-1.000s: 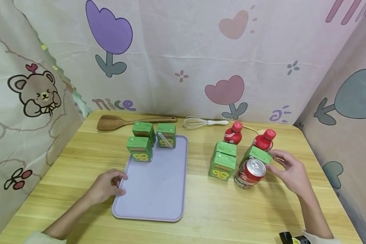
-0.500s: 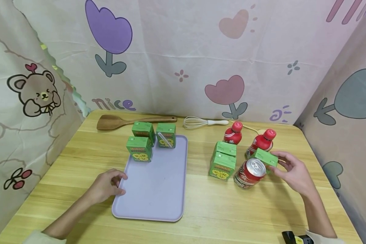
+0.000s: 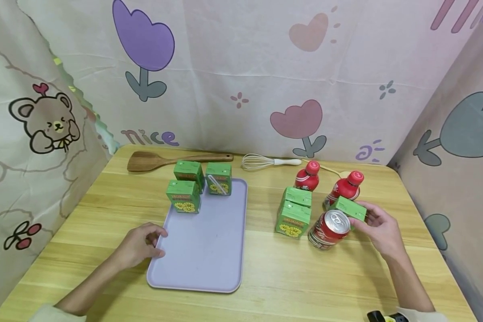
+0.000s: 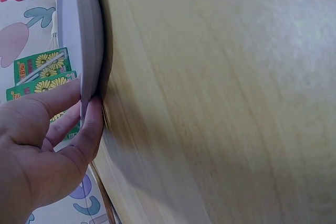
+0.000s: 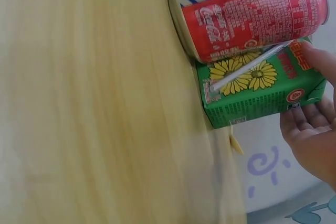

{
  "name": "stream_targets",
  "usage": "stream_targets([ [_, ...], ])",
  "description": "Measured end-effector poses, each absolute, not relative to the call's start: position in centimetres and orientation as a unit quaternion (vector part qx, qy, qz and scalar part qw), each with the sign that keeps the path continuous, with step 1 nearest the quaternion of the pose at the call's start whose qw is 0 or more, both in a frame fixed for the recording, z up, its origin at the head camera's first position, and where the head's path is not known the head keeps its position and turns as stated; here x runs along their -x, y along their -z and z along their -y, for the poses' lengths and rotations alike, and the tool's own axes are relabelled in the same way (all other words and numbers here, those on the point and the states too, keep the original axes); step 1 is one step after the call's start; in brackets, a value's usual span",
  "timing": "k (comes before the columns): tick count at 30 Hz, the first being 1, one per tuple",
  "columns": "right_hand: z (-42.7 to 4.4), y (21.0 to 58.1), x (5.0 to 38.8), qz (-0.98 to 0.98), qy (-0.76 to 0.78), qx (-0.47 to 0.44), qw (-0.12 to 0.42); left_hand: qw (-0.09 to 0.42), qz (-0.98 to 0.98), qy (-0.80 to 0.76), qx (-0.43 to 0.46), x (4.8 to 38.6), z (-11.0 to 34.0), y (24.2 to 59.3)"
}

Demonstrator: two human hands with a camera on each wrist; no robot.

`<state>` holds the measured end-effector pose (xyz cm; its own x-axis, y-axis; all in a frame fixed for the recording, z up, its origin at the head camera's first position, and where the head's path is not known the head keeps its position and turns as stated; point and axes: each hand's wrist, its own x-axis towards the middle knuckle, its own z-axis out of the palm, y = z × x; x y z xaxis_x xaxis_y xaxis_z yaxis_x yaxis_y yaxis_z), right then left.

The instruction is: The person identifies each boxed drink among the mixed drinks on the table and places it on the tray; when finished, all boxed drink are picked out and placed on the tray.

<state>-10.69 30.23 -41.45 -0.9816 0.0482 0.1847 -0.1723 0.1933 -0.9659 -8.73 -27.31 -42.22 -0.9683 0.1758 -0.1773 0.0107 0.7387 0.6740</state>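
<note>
The left hand [image 3: 140,245] rests at the left edge of the lilac tray [image 3: 203,250]; in the left wrist view that hand [image 4: 50,145] pinches the rim of the tray [image 4: 79,30]. On the right, the right hand [image 3: 380,228] grips a green drink carton [image 3: 349,208] behind a red can [image 3: 330,229]. The right wrist view has the thumb on the straw side of this carton [image 5: 257,90], fingers behind, beside the can [image 5: 252,17]. Several other green cartons [image 3: 184,197] stand upright, three at the tray's far left and two [image 3: 293,219] left of the can.
Two red-capped bottles [image 3: 307,176] stand behind the right-hand cartons. Along the back edge lie a wooden spatula [image 3: 145,162], a white whisk [image 3: 261,162] and a pale utensil [image 3: 343,173]. Printed cloth [image 3: 225,67] rises behind the wooden table [image 3: 290,277].
The carton at the right hand has shifted right and slightly toward the person, away from the bottle. Since half a second ago, the right hand has moved slightly left around it. The left hand stays put.
</note>
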Motion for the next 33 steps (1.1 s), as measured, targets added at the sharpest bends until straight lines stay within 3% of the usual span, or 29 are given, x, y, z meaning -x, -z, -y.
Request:
stream_targets([
  [14, -30.8, 41.8, 10.4, 0.787, -0.609, 0.003, 0.094, 0.115, -0.923, -0.364, -0.055, 8.8, 27.3, 42.0],
  [33, -31.2, 39.2, 9.5, 0.750, -0.654, -0.012, 0.100, 0.121, -0.924, -0.361, -0.050, 8.7, 27.4, 42.1],
])
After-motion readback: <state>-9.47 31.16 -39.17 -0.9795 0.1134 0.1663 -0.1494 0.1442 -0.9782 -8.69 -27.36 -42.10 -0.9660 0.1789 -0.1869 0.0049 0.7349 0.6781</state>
